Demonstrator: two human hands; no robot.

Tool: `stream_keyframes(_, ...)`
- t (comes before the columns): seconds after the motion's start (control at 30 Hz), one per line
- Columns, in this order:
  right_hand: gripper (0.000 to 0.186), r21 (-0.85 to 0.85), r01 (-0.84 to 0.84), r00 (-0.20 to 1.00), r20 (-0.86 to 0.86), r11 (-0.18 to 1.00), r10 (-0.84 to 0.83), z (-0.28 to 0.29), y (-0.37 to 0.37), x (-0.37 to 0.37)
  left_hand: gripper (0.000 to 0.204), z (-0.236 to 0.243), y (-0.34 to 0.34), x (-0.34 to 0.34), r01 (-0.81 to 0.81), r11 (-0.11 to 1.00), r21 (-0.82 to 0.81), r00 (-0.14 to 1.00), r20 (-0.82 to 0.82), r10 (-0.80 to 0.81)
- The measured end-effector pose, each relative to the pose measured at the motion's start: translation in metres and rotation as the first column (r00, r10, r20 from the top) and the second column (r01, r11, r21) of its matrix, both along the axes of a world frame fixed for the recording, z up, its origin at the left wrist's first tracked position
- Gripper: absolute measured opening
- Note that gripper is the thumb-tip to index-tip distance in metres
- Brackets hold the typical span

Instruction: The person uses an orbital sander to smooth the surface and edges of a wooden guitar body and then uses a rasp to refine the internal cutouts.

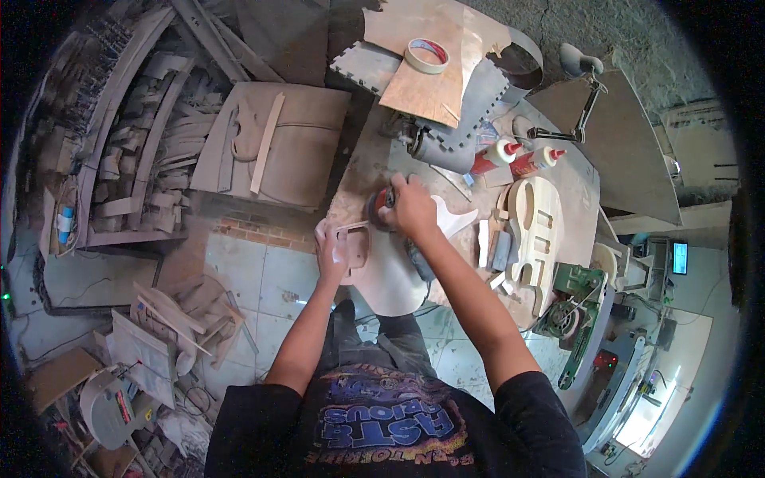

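My right hand [413,207] is wrapped round a red and black hand sander [378,209] above the dusty workbench. Close by on its left, my left hand [328,247] grips the edge of a wooden piece with a rounded cavity [356,245]; its fingers are partly hidden. A smooth pale guitar-body shape [398,283] lies beside that piece, at the bench's near edge; whether the two are joined I cannot tell. A pointed pale horn [458,221] shows past my right wrist. Something dark [419,264] sits partly under my right forearm.
Right of my forearm lies a wooden guitar body [535,231] with cut pockets. Two glue bottles [535,162], a tape roll [427,56] and a desk lamp [586,95] stand farther back. A green machine [572,307] is at the right. Wood scraps fill a rack [131,151] at left.
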State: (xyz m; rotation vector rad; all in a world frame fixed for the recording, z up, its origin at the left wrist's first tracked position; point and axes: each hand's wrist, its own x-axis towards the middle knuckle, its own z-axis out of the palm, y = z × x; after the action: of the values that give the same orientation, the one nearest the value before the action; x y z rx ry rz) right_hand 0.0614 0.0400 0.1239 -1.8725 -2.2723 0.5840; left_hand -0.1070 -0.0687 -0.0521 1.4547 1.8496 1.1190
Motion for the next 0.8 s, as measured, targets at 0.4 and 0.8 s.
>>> stream_keyframes(0.4,0.064,-0.198,-0.157,0.985,0.036,0.968,0.167,0.02,-0.123,0.004,0.034,-0.039,0.0,0.0,-0.109,0.993,-0.042,0.994,0.01,0.109)
stream_keyframes(0.8,0.051,-0.16,-0.181,0.983,-0.021,0.97,0.18,0.021,-0.153,0.003,0.036,-0.05,0.003,0.002,-0.098,0.995,0.006,0.995,-0.007,0.098)
